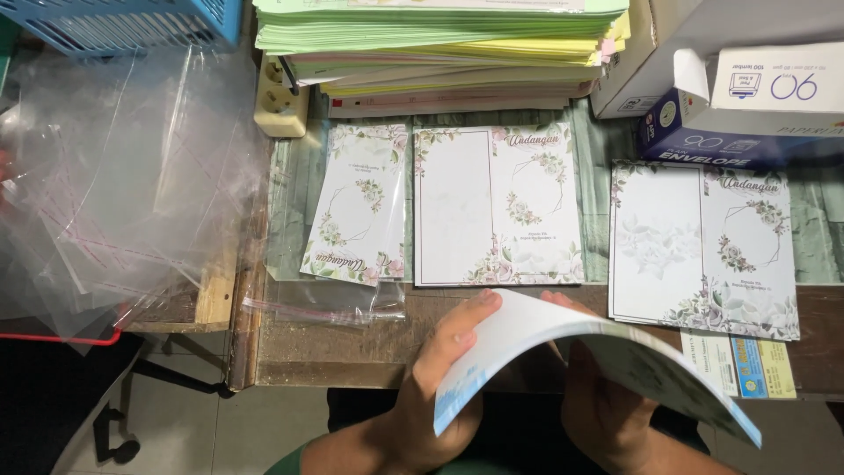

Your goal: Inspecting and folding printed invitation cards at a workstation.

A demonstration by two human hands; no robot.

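1. I see the card [563, 352] bent into an arch, held low over the counter [352, 347] edge.
2. My left hand [431, 396] grips its left edge, thumb on top.
3. My right hand [607, 409] is under the card, closed on it.
4. Just beyond both grips lie flat floral sheets [497, 207].
5. Far left of the left grip sit plastic sleeves [114, 193].
6. Beyond the sheets is a paper stack [440, 44].

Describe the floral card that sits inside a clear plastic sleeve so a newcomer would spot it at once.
Start at the tall stack of green and yellow paper sheets along the table's far edge. Just below its left end lies a narrow folded white floral card in a clear plastic sleeve. Unlike the two wider open floral cards rightward, it is sleeved and tilted.
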